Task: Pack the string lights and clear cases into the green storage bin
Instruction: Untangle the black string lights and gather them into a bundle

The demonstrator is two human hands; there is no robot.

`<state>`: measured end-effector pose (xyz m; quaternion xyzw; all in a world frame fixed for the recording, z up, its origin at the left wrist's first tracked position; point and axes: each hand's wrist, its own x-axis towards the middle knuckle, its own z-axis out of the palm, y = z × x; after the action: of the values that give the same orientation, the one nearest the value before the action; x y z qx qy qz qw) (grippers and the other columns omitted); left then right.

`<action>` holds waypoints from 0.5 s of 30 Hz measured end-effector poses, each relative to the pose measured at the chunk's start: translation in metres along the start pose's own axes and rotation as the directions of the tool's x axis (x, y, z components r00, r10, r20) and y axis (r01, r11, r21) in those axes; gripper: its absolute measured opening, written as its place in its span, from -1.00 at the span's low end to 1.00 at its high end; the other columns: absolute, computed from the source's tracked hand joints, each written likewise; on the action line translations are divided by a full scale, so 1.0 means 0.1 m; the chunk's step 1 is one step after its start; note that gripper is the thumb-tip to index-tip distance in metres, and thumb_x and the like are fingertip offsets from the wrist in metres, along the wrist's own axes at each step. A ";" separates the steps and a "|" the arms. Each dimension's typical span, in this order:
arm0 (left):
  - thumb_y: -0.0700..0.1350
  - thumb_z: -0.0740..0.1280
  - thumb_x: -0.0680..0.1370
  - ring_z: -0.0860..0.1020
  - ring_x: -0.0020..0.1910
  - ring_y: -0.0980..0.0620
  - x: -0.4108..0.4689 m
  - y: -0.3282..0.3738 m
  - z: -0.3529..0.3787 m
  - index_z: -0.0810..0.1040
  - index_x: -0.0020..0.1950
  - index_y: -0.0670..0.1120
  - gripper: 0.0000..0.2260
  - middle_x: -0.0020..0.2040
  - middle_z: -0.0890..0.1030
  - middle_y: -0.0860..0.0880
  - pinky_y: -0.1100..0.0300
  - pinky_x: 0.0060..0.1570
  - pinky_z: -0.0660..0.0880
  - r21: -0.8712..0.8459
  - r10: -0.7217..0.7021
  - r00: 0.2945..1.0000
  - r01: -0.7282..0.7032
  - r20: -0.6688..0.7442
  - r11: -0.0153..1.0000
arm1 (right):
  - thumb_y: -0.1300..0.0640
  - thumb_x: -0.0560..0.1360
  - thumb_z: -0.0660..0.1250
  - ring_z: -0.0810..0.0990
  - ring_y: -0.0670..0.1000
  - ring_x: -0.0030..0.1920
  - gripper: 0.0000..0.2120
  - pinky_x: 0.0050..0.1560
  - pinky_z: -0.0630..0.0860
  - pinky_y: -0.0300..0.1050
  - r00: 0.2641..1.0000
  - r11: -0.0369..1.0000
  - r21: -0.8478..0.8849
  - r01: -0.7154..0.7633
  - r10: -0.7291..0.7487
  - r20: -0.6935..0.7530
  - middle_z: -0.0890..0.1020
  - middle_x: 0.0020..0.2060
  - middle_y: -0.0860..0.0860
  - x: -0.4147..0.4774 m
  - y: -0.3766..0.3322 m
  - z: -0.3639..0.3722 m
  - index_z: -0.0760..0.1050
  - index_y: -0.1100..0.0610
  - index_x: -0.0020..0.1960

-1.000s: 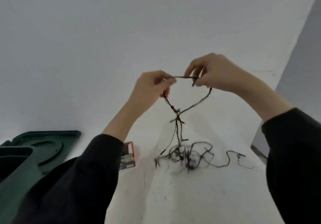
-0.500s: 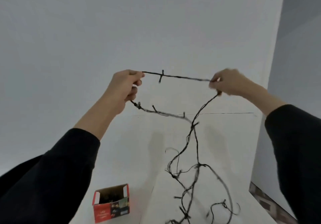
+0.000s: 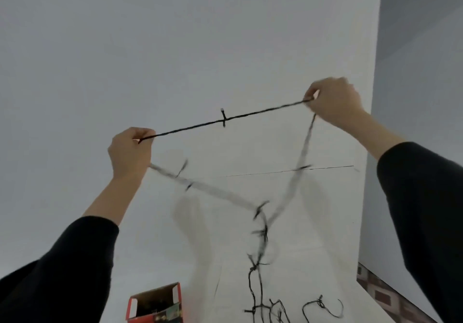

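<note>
open red box (image 3: pixel 156 304) beside dangling string lights (image 3: pixel 223 120)

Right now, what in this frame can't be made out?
Head view only.
lights: the hanging strands are motion-blurred; the pile on the floor is cut off by the bottom edge.
box: its base is cut off by the bottom edge; the inside is too dark to tell.
bin, cases: out of frame.

Dark string lights (image 3: pixel 223 120), one span stretched taut in mid-air, both ends trailing down, blurred, to a tangle below.
</note>
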<state>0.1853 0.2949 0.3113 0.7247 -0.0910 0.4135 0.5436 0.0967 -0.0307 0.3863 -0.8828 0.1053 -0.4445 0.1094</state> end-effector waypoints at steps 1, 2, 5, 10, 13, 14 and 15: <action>-0.23 0.30 0.52 0.57 -0.06 -0.10 0.03 -0.03 -0.03 0.63 0.03 -0.16 -0.85 -0.04 0.64 -0.14 0.22 -0.05 0.43 -0.012 -0.048 0.999 0.048 -0.005 0.999 | 0.13 0.46 0.33 0.53 0.16 -0.17 -0.91 -0.12 0.44 -0.08 0.996 0.999 0.039 -0.017 0.020 -0.083 0.54 -0.22 0.05 0.03 0.05 -0.01 0.60 0.09 -0.09; -0.21 0.29 0.53 0.57 -0.02 -0.13 0.06 -0.09 -0.06 0.63 0.04 -0.16 -0.84 -0.01 0.64 -0.15 0.16 0.00 0.44 0.034 -0.061 0.998 0.061 0.015 0.998 | 0.12 0.47 0.33 0.52 0.15 -0.22 -0.91 -0.13 0.46 -0.08 0.998 0.998 0.063 -0.028 0.031 -0.050 0.56 -0.24 0.05 0.04 0.09 -0.02 0.59 0.11 -0.09; -0.07 0.29 0.55 0.56 0.04 -0.19 0.13 -0.23 -0.15 0.61 0.02 -0.14 -0.82 -0.02 0.63 -0.16 0.05 0.02 0.46 0.237 -0.094 0.987 0.061 0.128 0.970 | 0.16 0.49 0.32 0.44 0.04 -0.48 -0.89 -0.38 0.45 -0.20 0.981 0.980 0.162 -0.118 0.090 0.174 0.61 -0.41 0.10 0.05 0.21 -0.04 0.59 0.19 -0.07; -0.01 0.20 0.60 0.61 -0.38 0.00 0.09 -0.28 -0.18 0.57 -0.18 -0.15 -0.71 -0.25 0.62 -0.13 0.18 -0.27 0.43 0.081 -0.321 0.792 0.329 0.519 0.941 | 0.15 0.50 0.34 0.48 -0.03 -0.49 -0.91 -0.39 0.42 -0.23 0.884 0.805 0.445 -0.392 0.195 0.426 0.63 -0.42 0.07 0.11 0.22 -0.17 0.59 0.16 -0.08; -0.01 0.20 0.60 0.61 -0.45 0.05 0.13 -0.28 -0.21 0.56 -0.14 -0.19 -0.70 -0.29 0.60 -0.14 0.15 -0.28 0.45 0.030 -0.320 0.795 0.356 0.516 0.934 | 0.19 0.52 0.28 0.47 -0.07 -0.65 -0.88 -0.48 0.47 -0.27 0.886 0.601 0.654 -0.460 0.359 0.294 0.56 -0.58 0.04 0.27 0.32 -0.15 0.55 0.17 0.00; -0.01 0.21 0.60 0.60 -0.41 0.02 0.16 -0.29 -0.22 0.57 -0.15 -0.20 -0.70 -0.29 0.60 -0.14 0.16 -0.29 0.44 0.083 -0.300 0.825 0.298 0.479 0.951 | 0.19 0.53 0.25 0.45 -0.06 -0.67 -0.85 -0.55 0.44 -0.31 0.879 0.576 0.676 -0.460 0.402 0.256 0.54 -0.57 0.05 0.31 0.38 -0.15 0.55 0.18 0.04; -0.01 0.21 0.60 0.59 -0.33 -0.03 0.18 -0.30 -0.24 0.58 -0.16 -0.19 -0.70 -0.27 0.60 -0.14 0.17 -0.27 0.42 0.165 -0.282 0.848 0.231 0.450 0.959 | 0.18 0.54 0.23 0.42 -0.05 -0.67 -0.82 -0.60 0.39 -0.34 0.873 0.589 0.659 -0.468 0.425 0.241 0.51 -0.54 0.06 0.36 0.44 -0.16 0.55 0.19 0.07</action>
<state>0.2021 0.3331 0.3045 0.8359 -0.1002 0.1539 0.5172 0.1006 -0.0841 0.4110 -0.7315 0.1440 -0.3828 0.5455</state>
